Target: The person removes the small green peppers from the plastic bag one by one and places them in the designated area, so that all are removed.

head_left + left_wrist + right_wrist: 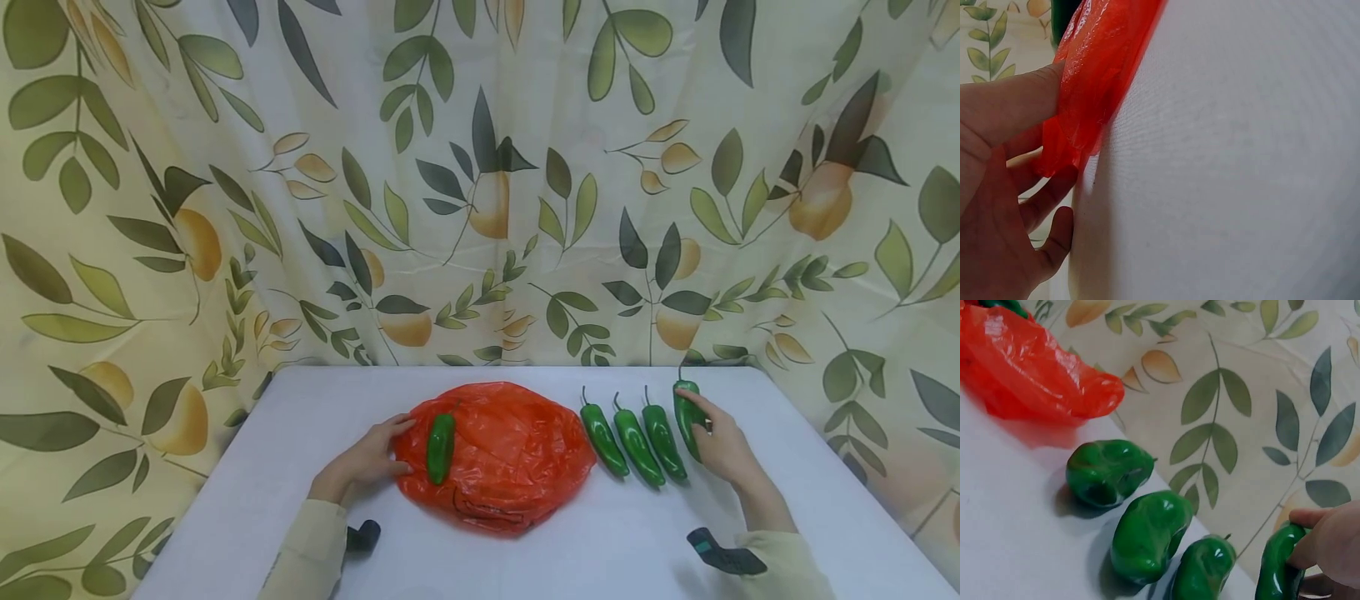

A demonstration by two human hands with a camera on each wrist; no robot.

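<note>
A red plastic bag (510, 450) lies spread on the white table, with one green chili pepper (441, 448) on its left part. My left hand (371, 454) holds the bag's left edge; in the left wrist view the red plastic (1094, 81) sits between thumb and fingers. To the right of the bag, my right hand (722, 442) grips another green pepper (687, 408) at the right end of a row. Beside it lie three more green peppers, the left one (602, 437), the middle one (637, 446) and the right one (663, 442), stems pointing away.
The white table (570, 558) ends at a back edge near the pepper stems. Behind it hangs a curtain (525, 208) printed with leaves and fruit. Dark straps show at both wrists, below the hands.
</note>
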